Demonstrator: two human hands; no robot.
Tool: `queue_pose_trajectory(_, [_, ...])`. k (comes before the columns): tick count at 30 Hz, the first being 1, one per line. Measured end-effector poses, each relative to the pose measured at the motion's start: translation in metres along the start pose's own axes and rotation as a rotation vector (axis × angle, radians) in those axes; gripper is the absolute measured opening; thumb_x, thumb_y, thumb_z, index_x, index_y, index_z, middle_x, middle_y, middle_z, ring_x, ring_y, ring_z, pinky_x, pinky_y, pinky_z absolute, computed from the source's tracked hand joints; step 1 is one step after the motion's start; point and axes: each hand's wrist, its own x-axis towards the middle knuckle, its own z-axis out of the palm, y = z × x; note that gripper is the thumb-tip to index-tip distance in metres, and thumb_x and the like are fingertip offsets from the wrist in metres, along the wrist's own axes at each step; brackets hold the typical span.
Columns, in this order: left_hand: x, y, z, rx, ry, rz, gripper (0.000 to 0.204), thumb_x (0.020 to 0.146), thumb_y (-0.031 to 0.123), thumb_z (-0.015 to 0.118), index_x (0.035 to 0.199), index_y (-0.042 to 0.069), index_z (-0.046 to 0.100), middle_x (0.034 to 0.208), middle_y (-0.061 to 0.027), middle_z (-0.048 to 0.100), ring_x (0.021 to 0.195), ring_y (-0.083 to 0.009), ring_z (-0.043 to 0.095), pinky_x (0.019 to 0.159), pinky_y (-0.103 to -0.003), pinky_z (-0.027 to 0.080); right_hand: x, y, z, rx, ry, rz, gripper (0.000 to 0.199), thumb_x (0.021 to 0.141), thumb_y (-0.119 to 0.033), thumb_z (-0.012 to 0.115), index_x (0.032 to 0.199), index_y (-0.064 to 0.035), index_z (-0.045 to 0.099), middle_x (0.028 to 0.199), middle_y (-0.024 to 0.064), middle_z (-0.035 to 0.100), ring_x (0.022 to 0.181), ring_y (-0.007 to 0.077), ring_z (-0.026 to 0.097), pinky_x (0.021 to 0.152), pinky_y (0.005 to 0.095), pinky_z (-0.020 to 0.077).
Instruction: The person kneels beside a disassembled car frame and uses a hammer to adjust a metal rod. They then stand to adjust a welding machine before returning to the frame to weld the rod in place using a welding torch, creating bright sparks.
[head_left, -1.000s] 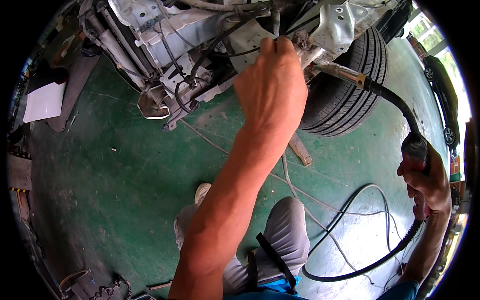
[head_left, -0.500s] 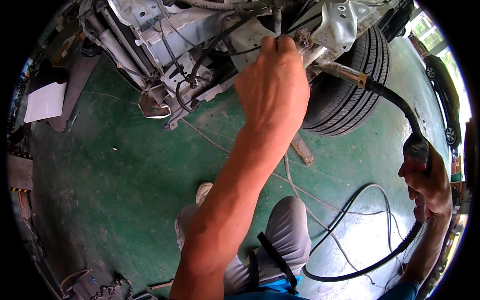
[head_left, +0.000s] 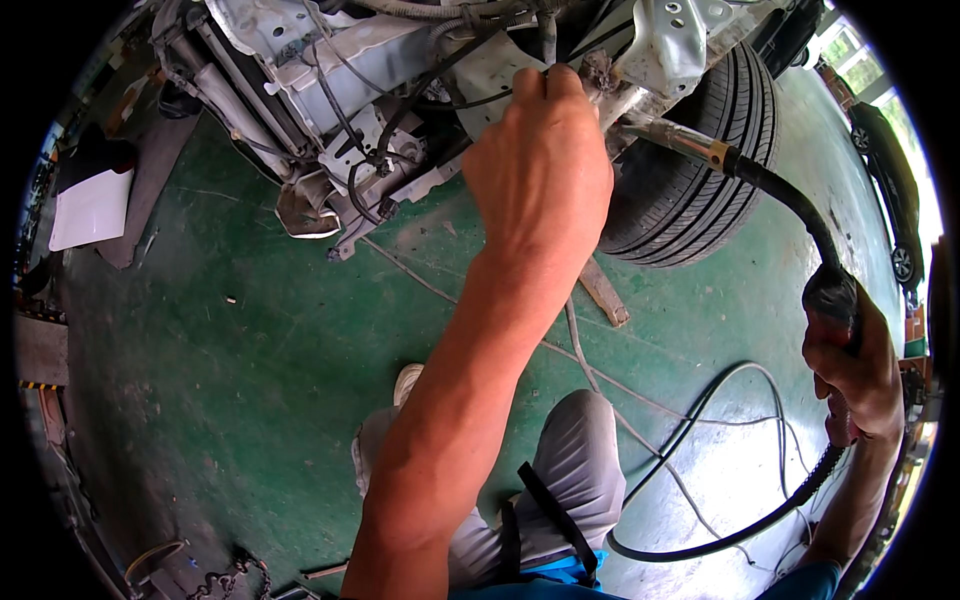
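My left hand (head_left: 540, 165) reaches up into the bare front end of a car (head_left: 350, 70). Its fingers are curled closed against the metal, and their tips and whatever they grip are hidden behind the knuckles. A grey metal rod (head_left: 548, 38) stands just above those fingers. My right hand (head_left: 858, 365) is wrapped round the red and black handle of a welding torch (head_left: 805, 205). The torch's curved black neck runs up and left to a metal nozzle (head_left: 680, 138), which points at the metal beside my left hand, in front of the tyre.
The car's tyre (head_left: 700, 190) stands right of my left hand. A flat strip of wood or rusty metal (head_left: 605, 292) lies below it. The torch's black cable (head_left: 720, 545) loops over the green floor (head_left: 250, 400). Another car (head_left: 885, 190) is at the far right.
Both hands keep their holds. The view has shifted slightly, and the torch nozzle sits a little further left and higher in it.
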Motion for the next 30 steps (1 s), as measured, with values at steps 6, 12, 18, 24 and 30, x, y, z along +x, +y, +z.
queue_pose_trajectory(6, [0.0005,-0.0008,-0.0015,-0.007,-0.009,0.001,0.021,0.091,0.017,0.065,0.100,-0.002,0.063,0.100,-0.0175,0.065,0.090,-0.0426,0.065,0.075,-0.052,0.051,-0.0004,-0.0011,0.0037,0.040,0.016,-0.008,0.048,0.075,-0.001,0.066,0.122,0.0028,0.055,0.081,0.0073,0.063,0.053,0.0089,0.054,0.044,0.0229,0.0446])
queue_pose_trajectory(12, [-0.0004,-0.0044,0.0027,0.037,0.078,0.097,0.013,0.080,0.001,0.065,0.092,0.000,0.060,0.093,-0.0163,0.064,0.078,-0.0382,0.070,0.064,-0.049,0.056,-0.0028,-0.0022,0.0071,0.062,0.036,0.009,0.046,0.075,0.000,0.066,0.119,0.0033,0.055,0.086,0.0108,0.066,0.056,0.0101,0.057,0.045,0.0231,0.0461])
queue_pose_trajectory(18, [-0.0005,-0.0042,0.0029,0.029,0.079,0.097,0.014,0.080,0.001,0.065,0.093,0.000,0.061,0.094,-0.0165,0.065,0.079,-0.0382,0.070,0.064,-0.049,0.056,-0.0029,-0.0050,0.0068,0.036,0.028,0.017,0.045,0.075,-0.001,0.067,0.118,0.0026,0.055,0.081,0.0074,0.063,0.054,0.0092,0.055,0.045,0.0231,0.0446])
queue_pose_trajectory(24, [-0.0005,-0.0055,0.0029,0.034,0.091,0.106,0.014,0.080,0.001,0.065,0.094,-0.001,0.061,0.094,-0.0164,0.064,0.079,-0.0378,0.070,0.064,-0.049,0.056,-0.0025,-0.0039,0.0057,-0.012,0.018,-0.011,0.045,0.075,-0.002,0.067,0.119,0.0021,0.055,0.077,0.0044,0.060,0.052,0.0079,0.053,0.045,0.0230,0.0424])
queue_pose_trajectory(30, [-0.0002,-0.0035,0.0023,0.045,0.068,0.094,0.014,0.081,0.002,0.065,0.094,0.000,0.060,0.094,-0.0157,0.064,0.079,-0.0376,0.070,0.065,-0.048,0.056,-0.0047,-0.0014,0.0052,0.042,0.021,-0.001,0.046,0.076,-0.001,0.067,0.119,0.0027,0.055,0.078,0.0043,0.061,0.054,0.0076,0.054,0.045,0.0225,0.0442])
